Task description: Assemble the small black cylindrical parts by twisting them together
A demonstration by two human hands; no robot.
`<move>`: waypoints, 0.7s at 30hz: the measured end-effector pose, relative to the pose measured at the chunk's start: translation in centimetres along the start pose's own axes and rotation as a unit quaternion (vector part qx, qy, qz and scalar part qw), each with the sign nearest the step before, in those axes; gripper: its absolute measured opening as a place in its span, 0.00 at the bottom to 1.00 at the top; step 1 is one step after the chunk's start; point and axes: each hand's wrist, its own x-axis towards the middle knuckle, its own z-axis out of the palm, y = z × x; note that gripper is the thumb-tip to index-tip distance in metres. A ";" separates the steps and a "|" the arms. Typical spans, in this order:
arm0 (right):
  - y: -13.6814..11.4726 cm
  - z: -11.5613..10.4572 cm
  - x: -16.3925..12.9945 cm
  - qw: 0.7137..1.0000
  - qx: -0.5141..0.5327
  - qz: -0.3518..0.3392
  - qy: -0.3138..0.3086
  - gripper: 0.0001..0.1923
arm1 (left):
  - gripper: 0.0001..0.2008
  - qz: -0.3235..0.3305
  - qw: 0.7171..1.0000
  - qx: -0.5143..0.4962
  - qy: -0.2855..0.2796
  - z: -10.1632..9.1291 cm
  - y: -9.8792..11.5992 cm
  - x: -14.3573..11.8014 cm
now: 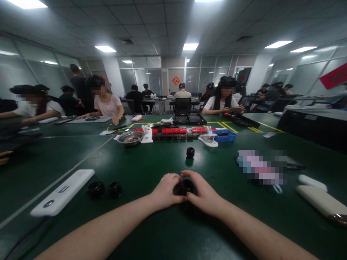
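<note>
Gripping a small black round part [187,186] at the table's [151,159] near edge, left hand [166,192] and right hand [204,195] close around it together; even, opposed pressure would likely prevent slipping.
</note>
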 end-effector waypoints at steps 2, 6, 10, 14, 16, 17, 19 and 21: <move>0.0 0.0 0.0 1.000 -0.008 0.007 0.014 0.27 | 0.19 -0.004 1.000 0.002 -0.006 -0.1 0.1 0.0; 0.1 0.0 0.1 0.999 -0.020 0.028 0.034 0.23 | 0.18 -0.012 1.000 0.002 -0.011 -0.2 0.3 -0.1; 0.0 0.1 0.2 0.999 -0.015 0.030 0.023 0.22 | 0.18 -0.018 1.000 -0.002 -0.007 -0.1 0.4 -0.2; -0.1 0.2 0.0 1.000 -0.011 0.004 0.019 0.25 | 0.20 -0.005 1.000 0.012 0.017 -0.1 0.6 -0.2; 0.0 0.1 0.0 0.999 -0.015 0.003 0.033 0.26 | 0.18 -0.020 0.998 0.054 0.013 -0.3 0.7 -0.2; 0.1 0.0 0.0 0.999 -0.019 0.006 0.044 0.26 | 0.18 -0.035 0.996 0.080 0.006 -0.5 0.8 -0.1; 0.2 -0.3 0.1 0.997 -0.027 0.009 0.069 0.25 | 0.20 -0.068 0.990 0.127 -0.009 -0.9 0.9 0.3; 0.4 -0.6 0.2 0.995 -0.038 0.012 0.087 0.24 | 0.22 -0.094 0.983 0.158 -0.022 -1.5 0.9 1.0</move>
